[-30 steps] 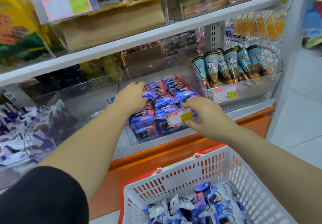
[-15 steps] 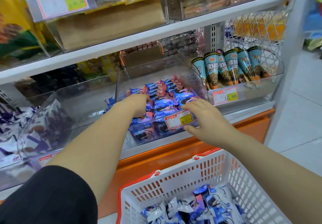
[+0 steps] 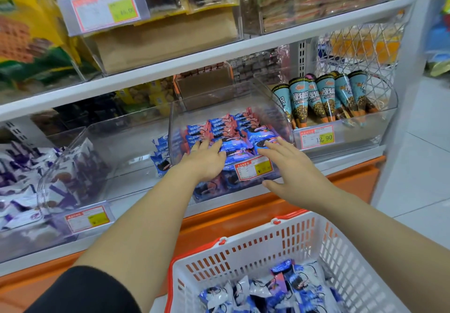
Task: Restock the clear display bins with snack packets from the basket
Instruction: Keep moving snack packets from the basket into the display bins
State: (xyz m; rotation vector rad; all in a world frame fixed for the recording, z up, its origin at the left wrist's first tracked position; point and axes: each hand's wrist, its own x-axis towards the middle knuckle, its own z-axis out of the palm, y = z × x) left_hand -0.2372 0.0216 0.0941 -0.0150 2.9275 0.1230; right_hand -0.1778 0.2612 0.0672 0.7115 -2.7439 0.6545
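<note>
head view: both arms reach into the middle clear bin (image 3: 177, 127). left hand (image 3: 207, 160) lies flat, fingers straight and a bit spread, resting on the blue and pink snack packets (image 3: 226, 126) stacked inside. right hand (image 3: 291, 168) is flat and wide too, fingers over the front wall onto the packets, thumb low beside the price tag (image 3: 253, 168). white basket (image 3: 263, 244) sits at 6 o'clock from the bin, with loose packets (image 3: 285, 288) in it. cone snacks (image 3: 326, 98) stand at 2 o'clock from the hands.
</note>
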